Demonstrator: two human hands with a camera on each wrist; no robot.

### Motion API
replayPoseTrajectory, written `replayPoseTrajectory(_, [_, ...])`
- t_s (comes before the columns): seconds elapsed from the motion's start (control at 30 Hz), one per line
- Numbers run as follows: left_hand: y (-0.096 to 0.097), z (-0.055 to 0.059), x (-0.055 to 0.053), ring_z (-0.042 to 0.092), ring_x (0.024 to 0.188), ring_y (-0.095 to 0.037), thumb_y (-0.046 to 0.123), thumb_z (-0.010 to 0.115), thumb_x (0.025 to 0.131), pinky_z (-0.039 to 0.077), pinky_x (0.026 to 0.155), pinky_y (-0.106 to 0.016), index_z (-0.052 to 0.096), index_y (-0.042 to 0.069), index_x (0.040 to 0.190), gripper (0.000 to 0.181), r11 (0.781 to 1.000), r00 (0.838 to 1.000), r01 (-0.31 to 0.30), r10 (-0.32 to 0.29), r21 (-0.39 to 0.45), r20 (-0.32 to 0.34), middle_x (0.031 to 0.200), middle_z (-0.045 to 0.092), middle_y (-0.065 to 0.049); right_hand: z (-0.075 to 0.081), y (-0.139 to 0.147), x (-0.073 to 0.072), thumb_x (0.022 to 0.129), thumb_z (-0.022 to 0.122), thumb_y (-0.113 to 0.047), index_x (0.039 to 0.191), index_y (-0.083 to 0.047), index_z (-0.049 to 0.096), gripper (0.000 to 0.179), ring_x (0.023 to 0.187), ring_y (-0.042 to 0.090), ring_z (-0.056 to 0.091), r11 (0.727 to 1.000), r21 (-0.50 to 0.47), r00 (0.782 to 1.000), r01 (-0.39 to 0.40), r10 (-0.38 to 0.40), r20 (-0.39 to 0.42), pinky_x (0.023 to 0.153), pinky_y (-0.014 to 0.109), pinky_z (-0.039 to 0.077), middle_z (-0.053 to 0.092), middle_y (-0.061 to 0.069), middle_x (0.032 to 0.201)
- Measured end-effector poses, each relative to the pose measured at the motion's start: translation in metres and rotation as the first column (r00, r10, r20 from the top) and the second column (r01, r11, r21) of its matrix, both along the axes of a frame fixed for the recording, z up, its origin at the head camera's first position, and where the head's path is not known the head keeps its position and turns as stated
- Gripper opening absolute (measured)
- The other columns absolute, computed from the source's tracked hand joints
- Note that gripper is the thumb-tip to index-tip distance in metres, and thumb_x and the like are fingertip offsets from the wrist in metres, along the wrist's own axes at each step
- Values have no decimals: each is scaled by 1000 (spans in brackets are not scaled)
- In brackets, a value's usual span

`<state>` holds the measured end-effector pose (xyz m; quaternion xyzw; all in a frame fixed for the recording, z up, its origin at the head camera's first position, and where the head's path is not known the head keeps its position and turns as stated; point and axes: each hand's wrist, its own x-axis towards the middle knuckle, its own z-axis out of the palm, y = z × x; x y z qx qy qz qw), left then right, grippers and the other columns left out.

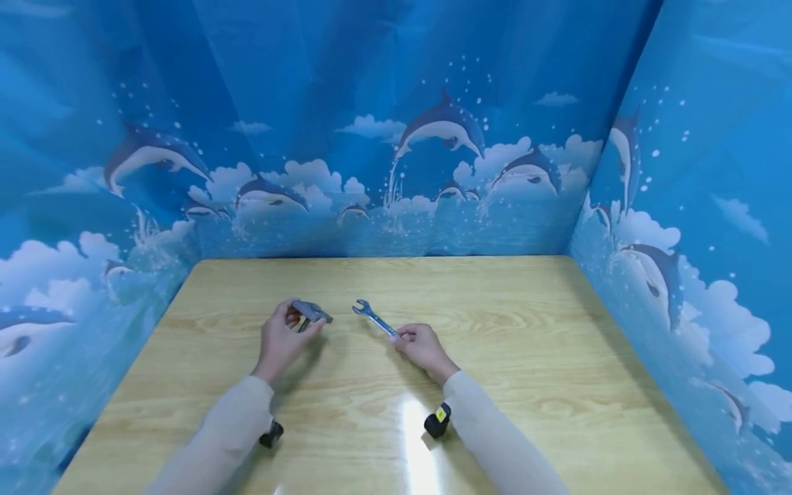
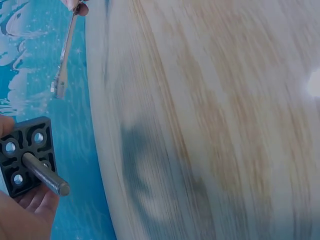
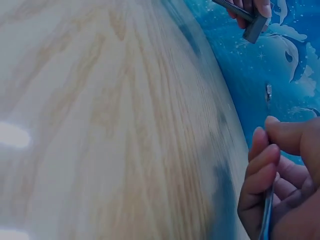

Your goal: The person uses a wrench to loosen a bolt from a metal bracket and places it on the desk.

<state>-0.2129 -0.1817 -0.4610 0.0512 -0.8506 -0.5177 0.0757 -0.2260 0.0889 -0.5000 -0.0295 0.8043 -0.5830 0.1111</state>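
My left hand (image 1: 286,344) holds a dark square plate (image 1: 307,309) by its edges, above the table's left-middle part. In the left wrist view, holes show near the plate's corners, and a threaded rod (image 2: 47,176) sticks out of its middle. My right hand (image 1: 427,352) grips a silver wrench (image 1: 376,320) near one end. The wrench's open-ended head points away and to the left, toward the plate, with a gap between them. Curled fingers hide part of the wrench handle (image 3: 267,215) in the right wrist view.
Under both hands lies a light wood-grain table (image 1: 526,330), with a bright glare near its front. Blue curtains (image 1: 346,82) printed with dolphins enclose its back and sides. Each wrist carries a small black camera (image 1: 436,422).
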Motion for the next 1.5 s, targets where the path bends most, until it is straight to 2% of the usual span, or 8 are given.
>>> replayPoseTrajectory(0.23, [14,3,5,56,116,-37,20,81,78,49,102,-41,43,-2,135,72,998,993,59,-58,8,-99,126,56,-25,4,14,6,92,65,-15,107,-2,67,21,53,10,45,996,70,986,62,-50,-161,44,18,37,59,2,66])
replayPoseTrajectory(0.47, [26,7,11,58,115,-29,19,82,76,47,103,-32,46,-2,133,71,982,970,187,-179,31,-163,126,56,-19,19,27,19,92,65,-17,107,-1,67,22,54,11,47,995,15,981,95,-91,-172,43,17,35,57,2,68])
replayPoseTrajectory(0.6, [34,10,14,57,117,-28,15,83,74,47,102,-30,48,0,133,70,962,950,260,-239,86,-200,129,55,-18,28,35,26,93,64,-19,109,-1,67,24,63,30,56,997,-16,985,74,-75,-158,46,18,38,59,9,75])
replayPoseTrajectory(0.73, [42,16,17,56,119,-31,12,83,73,46,102,-31,47,0,135,73,950,946,285,-257,130,-199,131,54,-21,32,41,34,94,63,-20,109,0,66,26,77,44,59,998,-33,986,47,-52,-155,50,18,42,61,21,83])
replayPoseTrajectory(1.0, [53,24,21,56,120,-31,9,83,72,46,103,-29,44,2,137,77,934,944,308,-275,184,-184,133,54,-19,41,40,54,93,63,-18,107,-1,66,22,71,26,62,999,-42,986,27,-33,-163,61,24,52,63,5,77])
replayPoseTrajectory(1.1, [57,27,22,56,120,-31,6,83,71,45,103,-28,44,0,136,76,921,937,330,-292,206,-191,133,53,-19,43,38,58,93,63,-15,108,0,66,22,68,19,60,999,-47,989,25,-32,-147,59,21,50,62,3,76])
replayPoseTrajectory(1.27, [61,29,25,56,120,-31,4,84,69,46,102,-26,46,0,133,74,920,942,318,-277,231,-191,133,54,-18,43,35,61,93,61,-8,110,4,64,21,61,12,55,997,-74,992,-16,6,-127,50,16,42,61,1,75])
replayPoseTrajectory(1.5, [64,31,27,57,119,-30,3,85,68,47,100,-23,48,-1,130,73,916,926,339,-285,213,-249,133,55,-17,45,34,68,93,62,-12,110,2,64,22,56,9,52,995,-91,983,-40,22,-184,46,14,39,61,8,75])
